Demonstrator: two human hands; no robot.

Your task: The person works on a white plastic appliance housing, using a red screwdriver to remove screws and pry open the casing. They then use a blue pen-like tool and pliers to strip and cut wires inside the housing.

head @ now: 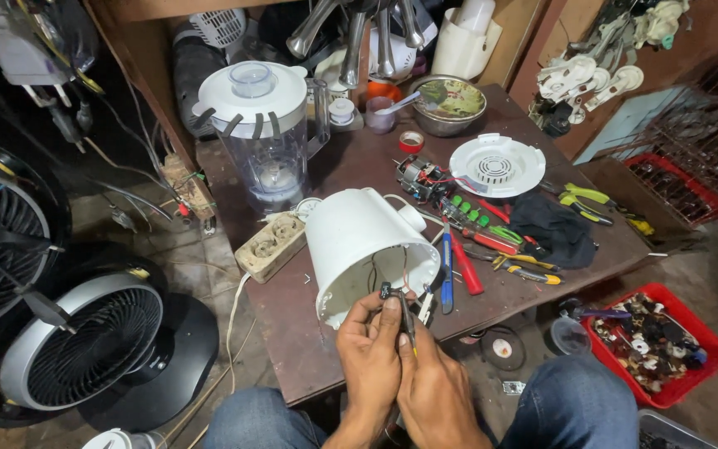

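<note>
Working at the wiring of the white housing [359, 241], laid on its side on the desk [292, 333] with the open underside toward the lap. Pinching a small black part [386, 291] in the left hand [370, 353], grip clenched on it just outside the housing's rim, with thin wires [373, 270] running from it back inside. Holding a slim dark tool [409, 320] in the right hand [435, 387], grip closed round the shaft, tip up against the part. Cannot tell what kind of tool: too thin, and half hidden by fingers.

Looks like work on the wire ends at the part, well short of any closing up, with the motor [417, 176] and the vented white cover [496, 165] lying apart farther back and screwdrivers [450, 266] just beside the housing. Calls next for a steady pinch on the part and a fine touch of the tool tip at one terminal, without tugging the wires, short as they look.
</note>
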